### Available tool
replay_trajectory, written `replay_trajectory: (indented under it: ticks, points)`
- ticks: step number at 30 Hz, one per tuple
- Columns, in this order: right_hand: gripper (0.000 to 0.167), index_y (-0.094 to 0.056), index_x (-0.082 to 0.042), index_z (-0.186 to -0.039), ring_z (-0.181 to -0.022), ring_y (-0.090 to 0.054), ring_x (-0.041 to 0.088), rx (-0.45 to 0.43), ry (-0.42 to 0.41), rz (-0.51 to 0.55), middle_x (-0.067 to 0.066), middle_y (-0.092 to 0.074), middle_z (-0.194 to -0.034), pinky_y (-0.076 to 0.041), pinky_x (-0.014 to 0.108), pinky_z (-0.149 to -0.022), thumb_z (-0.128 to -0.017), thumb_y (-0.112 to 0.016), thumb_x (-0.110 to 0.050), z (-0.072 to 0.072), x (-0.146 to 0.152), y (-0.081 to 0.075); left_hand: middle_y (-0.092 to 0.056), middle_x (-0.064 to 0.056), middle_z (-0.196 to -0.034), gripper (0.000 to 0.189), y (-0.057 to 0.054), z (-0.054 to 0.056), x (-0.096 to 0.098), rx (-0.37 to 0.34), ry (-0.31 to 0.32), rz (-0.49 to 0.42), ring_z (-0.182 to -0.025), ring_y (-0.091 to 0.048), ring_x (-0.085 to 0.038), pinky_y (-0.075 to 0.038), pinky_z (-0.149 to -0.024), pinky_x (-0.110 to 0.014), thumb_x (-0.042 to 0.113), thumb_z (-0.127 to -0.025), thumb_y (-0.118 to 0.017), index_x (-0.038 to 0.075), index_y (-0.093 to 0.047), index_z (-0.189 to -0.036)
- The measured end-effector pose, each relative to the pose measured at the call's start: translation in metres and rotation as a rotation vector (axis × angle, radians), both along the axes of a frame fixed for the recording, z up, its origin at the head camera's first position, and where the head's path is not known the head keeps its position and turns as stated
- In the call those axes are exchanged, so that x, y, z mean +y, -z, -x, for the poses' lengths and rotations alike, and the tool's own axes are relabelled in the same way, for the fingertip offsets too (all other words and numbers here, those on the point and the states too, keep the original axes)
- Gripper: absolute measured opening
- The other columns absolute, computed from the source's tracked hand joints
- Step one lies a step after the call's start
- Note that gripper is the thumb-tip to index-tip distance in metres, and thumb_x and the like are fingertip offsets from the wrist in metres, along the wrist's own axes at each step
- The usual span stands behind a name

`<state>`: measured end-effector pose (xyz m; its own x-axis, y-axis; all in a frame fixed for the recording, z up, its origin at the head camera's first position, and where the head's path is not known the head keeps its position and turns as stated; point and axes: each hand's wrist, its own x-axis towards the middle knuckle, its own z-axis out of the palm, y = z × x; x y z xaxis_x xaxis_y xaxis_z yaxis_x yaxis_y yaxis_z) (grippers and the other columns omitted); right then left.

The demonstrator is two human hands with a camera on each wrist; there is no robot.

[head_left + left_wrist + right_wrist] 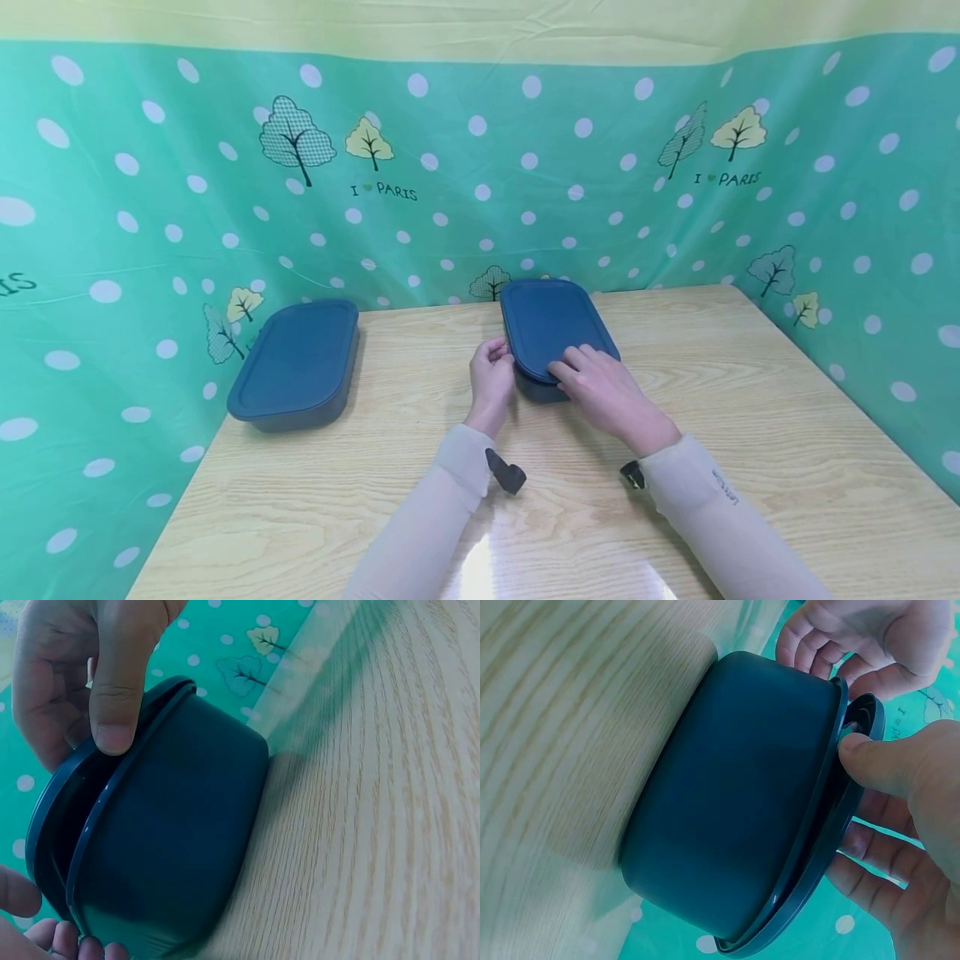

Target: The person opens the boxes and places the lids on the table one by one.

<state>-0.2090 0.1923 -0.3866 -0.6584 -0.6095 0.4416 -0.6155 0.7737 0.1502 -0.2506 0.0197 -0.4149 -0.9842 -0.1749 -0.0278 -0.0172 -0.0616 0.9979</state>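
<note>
Right hand (609, 398) grips the lid (551, 321) of a box (542, 392)

The box stands at the back of the table (300, 517), right of the middle, against the patterned cloth (435, 250). Its dark blue lid lies tilted over the rim (817, 802): a gap shows along the near end, wider towards the left corner and narrowing to the right.

The right hand pinches the lid's near edge, its thumb at the gap on the near side and its fingers on top. The left hand (492, 382) is at the near left corner, fingers loosely bent and not clasped round anything, fingertips just at the wall; how firmly they press cannot be told.

A second box (296, 362), also dark blue and lidded, stands on the left side of the table, well apart from both hands. Pale sleeves (429, 507) cover both forearms, and a black strap (506, 472) shows at the left wrist. Light glares off the wood between the arms.
</note>
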Motion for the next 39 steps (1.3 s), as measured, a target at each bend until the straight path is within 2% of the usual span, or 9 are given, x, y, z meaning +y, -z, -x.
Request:
replay_trajectory:
  ticks: [11,18,39]
  points:
    - [0.028,-0.068,-0.007,-0.11,-0.08,-0.049,0.023,0.002,0.021,-0.007,0.006,-0.057,-0.093,-0.045,0.033,-0.066,-0.083,-0.073,-0.007,-0.0002,-0.0001,-0.0007,-0.057,-0.015,-0.115,0.036,0.0022,0.003,0.0013,-0.014,-0.004,-0.02,-0.111,-0.054,-0.029,-0.046,-0.093,-0.035,-0.005,-0.088,-0.051,-0.001,-0.056,-0.124]
    - [0.025,-0.067,-0.008,-0.109,-0.08,-0.049,0.023,0.011,0.035,-0.011,0.007,-0.057,-0.094,-0.046,0.034,-0.066,-0.085,-0.07,-0.008,-0.0004,-0.0004,-0.001,-0.057,-0.014,-0.115,0.036,0.0015,0.002,0.0018,-0.031,0.009,-0.033,-0.11,-0.055,-0.028,-0.047,-0.092,-0.034,-0.005,-0.088,-0.053,-0.001,-0.057,-0.124]
    - [0.032,-0.066,-0.008,-0.111,-0.079,-0.048,0.024,0.005,0.066,-0.03,0.007,-0.056,-0.093,-0.045,0.033,-0.065,-0.08,-0.07,0.0,-0.0028,-0.0014,-0.003,-0.059,-0.014,-0.114,0.038,0.0053,0.0022,0.003,-0.041,0.021,-0.024,-0.109,-0.056,-0.026,-0.049,-0.09,-0.033,-0.007,-0.085,-0.055,-0.002,-0.057,-0.123]
